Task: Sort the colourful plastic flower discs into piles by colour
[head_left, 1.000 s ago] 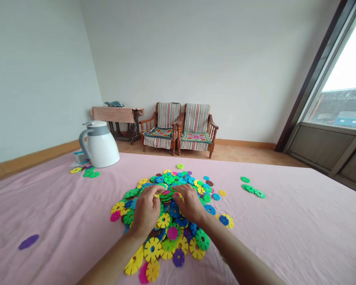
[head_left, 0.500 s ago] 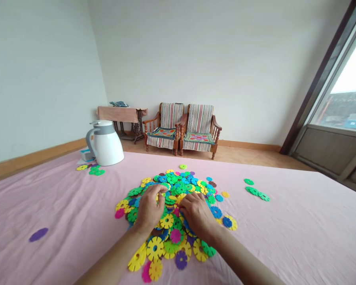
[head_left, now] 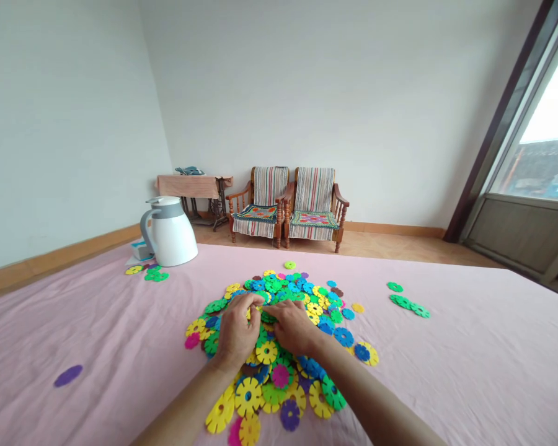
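Flower-shaped plastic discs with slotted edges, in green, yellow, blue, pink and purple, form a loose pile (head_left: 266,353) under both hands. My left hand (head_left: 239,328) hovers over the pile's left part, its fingers curled towards the thumb. Whatever those fingers grip is hidden. Close beside it, my right hand (head_left: 294,325) is closed with the fingertips pointing at the left hand. A green disc (head_left: 269,315) shows just below the right fingertips; I cannot tell whether it is held.
A white and grey jug (head_left: 173,238) stands at the back left of the pink-covered table (head_left: 121,347). Stray discs lie around: a purple disc (head_left: 68,375) at left, green discs (head_left: 410,306) at right. Two wooden armchairs (head_left: 314,204) stand beyond.
My right hand has moved left and come close to the left hand, its fingers now reaching across. The left hand keeps its curled shape. The view has tipped up slightly.
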`<state>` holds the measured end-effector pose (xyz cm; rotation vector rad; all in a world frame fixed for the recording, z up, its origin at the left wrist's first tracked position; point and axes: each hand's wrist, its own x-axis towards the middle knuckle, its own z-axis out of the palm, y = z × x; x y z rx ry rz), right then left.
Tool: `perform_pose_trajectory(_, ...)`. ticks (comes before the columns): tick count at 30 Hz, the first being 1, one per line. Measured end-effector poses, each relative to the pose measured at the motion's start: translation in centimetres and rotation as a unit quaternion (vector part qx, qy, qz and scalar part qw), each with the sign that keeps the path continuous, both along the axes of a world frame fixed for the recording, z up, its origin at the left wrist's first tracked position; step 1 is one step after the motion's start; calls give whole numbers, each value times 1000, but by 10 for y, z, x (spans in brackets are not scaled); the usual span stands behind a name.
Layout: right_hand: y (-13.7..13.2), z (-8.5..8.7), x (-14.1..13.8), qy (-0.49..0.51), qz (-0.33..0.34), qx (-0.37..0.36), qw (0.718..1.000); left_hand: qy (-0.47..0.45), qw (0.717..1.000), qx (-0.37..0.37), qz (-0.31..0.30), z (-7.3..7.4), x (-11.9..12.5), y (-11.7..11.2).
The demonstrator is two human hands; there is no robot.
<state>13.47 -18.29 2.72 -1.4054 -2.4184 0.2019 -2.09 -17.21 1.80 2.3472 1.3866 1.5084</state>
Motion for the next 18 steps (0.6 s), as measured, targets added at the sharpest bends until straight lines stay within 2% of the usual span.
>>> perform_pose_trajectory(3, 0, 0, 0, -31, -3, 19, 999, -2, 1000, 0, 3, 0, -1, 0)
perform_pose_trajectory(7, -10, 4, 4, -10, -36, 34, 999, -6, 1000, -1, 4, 0, 0, -1)
perform_pose_trajectory(12, -25, 3, 17, 125, -57, 33, 990, -4, 1000, 3, 0, 1, 1, -1)
perform_pose_trajectory(18, -31, -9, 38, 283, -52, 55, 956, 9, 1000, 4, -7, 2, 3, -4)
